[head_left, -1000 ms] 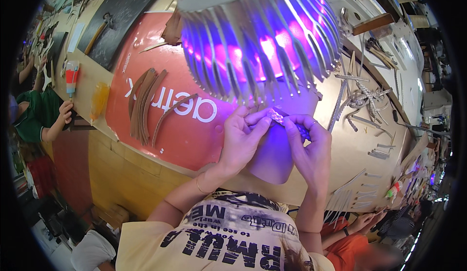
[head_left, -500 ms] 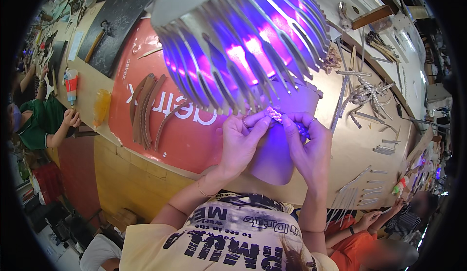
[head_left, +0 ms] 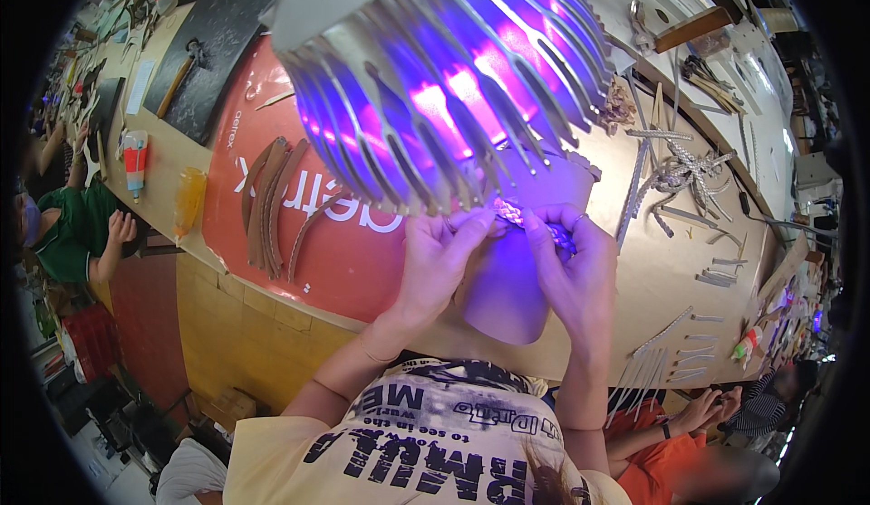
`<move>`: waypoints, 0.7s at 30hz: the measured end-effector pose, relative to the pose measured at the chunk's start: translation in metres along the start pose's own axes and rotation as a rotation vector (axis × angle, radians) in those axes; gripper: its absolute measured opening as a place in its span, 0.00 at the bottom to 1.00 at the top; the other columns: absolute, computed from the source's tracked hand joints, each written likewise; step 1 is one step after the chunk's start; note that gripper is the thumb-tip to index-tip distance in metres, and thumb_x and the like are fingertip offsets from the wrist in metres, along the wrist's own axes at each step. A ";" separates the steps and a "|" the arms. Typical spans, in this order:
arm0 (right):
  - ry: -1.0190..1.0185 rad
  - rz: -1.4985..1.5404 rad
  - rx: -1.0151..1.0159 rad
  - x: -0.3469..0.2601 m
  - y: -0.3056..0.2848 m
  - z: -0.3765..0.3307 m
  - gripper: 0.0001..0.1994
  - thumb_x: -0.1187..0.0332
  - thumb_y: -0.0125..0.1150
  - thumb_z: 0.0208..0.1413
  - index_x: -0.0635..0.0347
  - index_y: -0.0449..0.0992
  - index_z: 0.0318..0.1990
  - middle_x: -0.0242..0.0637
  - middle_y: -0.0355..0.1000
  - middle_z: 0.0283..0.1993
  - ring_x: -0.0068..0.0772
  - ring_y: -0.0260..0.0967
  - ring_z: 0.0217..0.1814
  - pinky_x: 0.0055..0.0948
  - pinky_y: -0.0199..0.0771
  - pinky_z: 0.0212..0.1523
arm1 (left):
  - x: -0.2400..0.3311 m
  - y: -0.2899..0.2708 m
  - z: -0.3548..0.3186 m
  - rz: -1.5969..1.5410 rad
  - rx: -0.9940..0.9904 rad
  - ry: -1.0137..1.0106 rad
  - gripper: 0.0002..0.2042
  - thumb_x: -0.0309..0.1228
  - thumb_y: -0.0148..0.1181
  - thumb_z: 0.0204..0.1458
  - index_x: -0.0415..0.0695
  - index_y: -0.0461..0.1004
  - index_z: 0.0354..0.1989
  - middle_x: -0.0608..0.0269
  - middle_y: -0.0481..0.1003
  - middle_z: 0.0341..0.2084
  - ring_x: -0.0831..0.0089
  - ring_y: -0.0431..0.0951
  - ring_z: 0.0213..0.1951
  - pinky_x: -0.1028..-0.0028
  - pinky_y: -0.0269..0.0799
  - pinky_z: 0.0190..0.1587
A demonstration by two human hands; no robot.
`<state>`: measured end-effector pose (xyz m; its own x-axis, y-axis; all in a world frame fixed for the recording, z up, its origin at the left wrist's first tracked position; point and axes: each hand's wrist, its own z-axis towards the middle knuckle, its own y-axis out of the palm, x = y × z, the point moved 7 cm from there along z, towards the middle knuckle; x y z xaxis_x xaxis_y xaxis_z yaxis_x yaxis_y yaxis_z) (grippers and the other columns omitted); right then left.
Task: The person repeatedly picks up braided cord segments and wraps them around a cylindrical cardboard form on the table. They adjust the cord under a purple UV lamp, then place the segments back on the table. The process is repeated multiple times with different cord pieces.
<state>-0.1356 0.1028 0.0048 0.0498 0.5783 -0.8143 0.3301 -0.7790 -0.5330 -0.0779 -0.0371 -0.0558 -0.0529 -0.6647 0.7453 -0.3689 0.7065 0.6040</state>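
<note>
Beneath a lamp glowing violet, my right hand (head_left: pixel 577 265) pinches a short braided strip (head_left: pixel 510 213) between thumb and fingers. More of the braid shows under those fingers, tinted blue by the light. My left hand (head_left: pixel 437 256) is closed in a pinch close to the strip's free end; whatever lies between its fingertips is too small to make out. Both hands are over a curved, smooth brown piece (head_left: pixel 507 310) on the table, just in front of the lamp (head_left: pixel 453 97) with its silvery ribs.
Brown curved strips (head_left: pixel 272 201) lie on a red sheet (head_left: pixel 349 274) at left. Grey braided cords (head_left: pixel 689 174) and short cut strips (head_left: pixel 693 355) are spread at right. A glue bottle (head_left: pixel 134 162), a yellow bottle (head_left: pixel 189 199) and a dark slab with a hammer (head_left: pixel 179 77) are far left. People sit at both sides.
My left hand has shifted slightly left, its fingertips drawing back from the braid's end. My right hand stays nearly in place on the strip.
</note>
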 end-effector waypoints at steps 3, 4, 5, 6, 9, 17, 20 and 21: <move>-0.017 0.015 0.001 0.000 0.002 0.001 0.07 0.73 0.61 0.60 0.71 0.77 0.38 0.29 0.74 0.29 0.10 0.65 0.29 0.14 0.64 0.26 | 0.002 -0.001 0.004 0.035 0.003 0.012 0.24 0.21 0.57 0.58 0.34 0.60 0.62 0.53 0.80 0.37 0.73 0.81 0.38 0.75 0.79 0.44; -0.020 -0.005 0.001 0.000 0.002 0.001 0.07 0.73 0.61 0.59 0.71 0.77 0.37 0.29 0.74 0.28 0.10 0.65 0.29 0.14 0.64 0.26 | 0.001 -0.003 0.006 0.055 0.025 -0.004 0.24 0.21 0.58 0.58 0.34 0.60 0.62 0.53 0.80 0.36 0.74 0.81 0.37 0.75 0.79 0.44; -0.022 -0.025 0.001 -0.001 0.002 0.002 0.07 0.73 0.62 0.59 0.71 0.77 0.37 0.29 0.74 0.28 0.10 0.65 0.29 0.14 0.64 0.26 | 0.001 -0.005 0.007 0.053 0.038 -0.011 0.24 0.21 0.59 0.57 0.34 0.60 0.62 0.54 0.80 0.35 0.75 0.81 0.36 0.76 0.79 0.43; -0.032 -0.041 0.005 -0.002 0.001 0.002 0.07 0.73 0.62 0.59 0.71 0.77 0.37 0.29 0.74 0.27 0.10 0.65 0.28 0.15 0.64 0.26 | 0.001 -0.006 0.008 0.051 0.051 -0.018 0.24 0.22 0.59 0.57 0.34 0.61 0.62 0.55 0.80 0.35 0.75 0.81 0.35 0.77 0.79 0.42; -0.054 -0.076 0.014 -0.005 0.001 0.003 0.07 0.73 0.62 0.58 0.70 0.78 0.36 0.30 0.74 0.26 0.10 0.64 0.26 0.15 0.63 0.24 | 0.000 -0.009 0.010 0.071 0.053 -0.054 0.24 0.22 0.60 0.57 0.34 0.61 0.61 0.54 0.80 0.35 0.75 0.81 0.36 0.76 0.79 0.43; -0.016 -0.107 0.008 -0.006 0.000 0.005 0.08 0.71 0.64 0.57 0.70 0.78 0.36 0.29 0.73 0.24 0.10 0.62 0.24 0.15 0.60 0.23 | -0.008 -0.015 0.012 0.059 0.043 -0.090 0.24 0.22 0.59 0.57 0.35 0.61 0.61 0.53 0.81 0.36 0.72 0.82 0.36 0.74 0.79 0.43; -0.020 -0.124 0.012 -0.005 -0.001 0.006 0.08 0.71 0.64 0.57 0.70 0.78 0.36 0.29 0.72 0.24 0.10 0.62 0.24 0.15 0.60 0.23 | -0.011 -0.018 0.012 -0.010 0.048 -0.105 0.23 0.22 0.57 0.58 0.35 0.60 0.62 0.53 0.81 0.35 0.71 0.83 0.37 0.72 0.79 0.43; -0.013 -0.119 0.009 -0.005 -0.001 0.006 0.08 0.71 0.64 0.57 0.70 0.78 0.36 0.29 0.72 0.24 0.10 0.62 0.24 0.15 0.60 0.23 | -0.012 -0.019 0.012 -0.020 0.057 -0.116 0.23 0.23 0.57 0.59 0.35 0.60 0.62 0.54 0.81 0.35 0.70 0.83 0.37 0.72 0.79 0.43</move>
<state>-0.1419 0.0989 0.0076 -0.0011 0.6634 -0.7482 0.3248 -0.7074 -0.6278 -0.0816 -0.0456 -0.0793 -0.1505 -0.7041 0.6939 -0.4232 0.6802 0.5984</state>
